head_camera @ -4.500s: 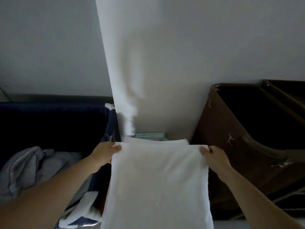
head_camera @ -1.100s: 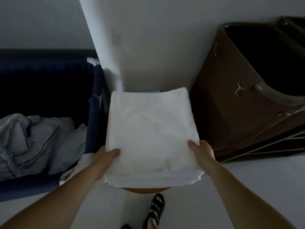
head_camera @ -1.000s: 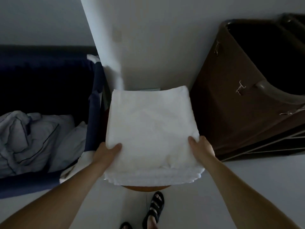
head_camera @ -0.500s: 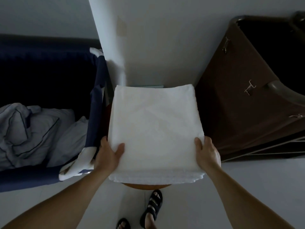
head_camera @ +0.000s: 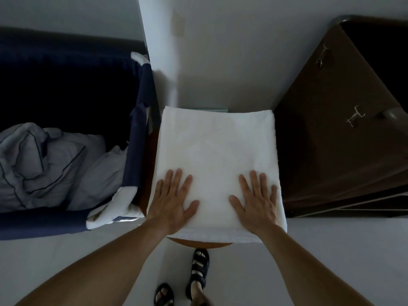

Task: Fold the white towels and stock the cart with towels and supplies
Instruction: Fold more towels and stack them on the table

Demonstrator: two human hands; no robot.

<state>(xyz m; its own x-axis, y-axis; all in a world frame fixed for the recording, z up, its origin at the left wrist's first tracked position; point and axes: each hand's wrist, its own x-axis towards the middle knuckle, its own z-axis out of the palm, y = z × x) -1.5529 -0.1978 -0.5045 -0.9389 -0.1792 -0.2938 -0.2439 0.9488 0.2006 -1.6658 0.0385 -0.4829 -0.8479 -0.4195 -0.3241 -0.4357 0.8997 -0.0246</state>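
Fingers (head_camera: 176, 180) L+R flat on folded towel (head_camera: 216, 140), wood seat (head_camera: 198, 245) mostly hidden.

We see a dim room, its pale wall (head_camera: 242, 62) turning a lighter corner (head_camera: 159, 40) at upper centre. A pale floor (head_camera: 331, 261) fills the bottom. A navy fabric bin (head_camera: 136, 140) stands at left and a brown fabric hamper (head_camera: 331, 162) at right. Between them shows a wooden bench's rounded rim (head_camera: 216, 246).
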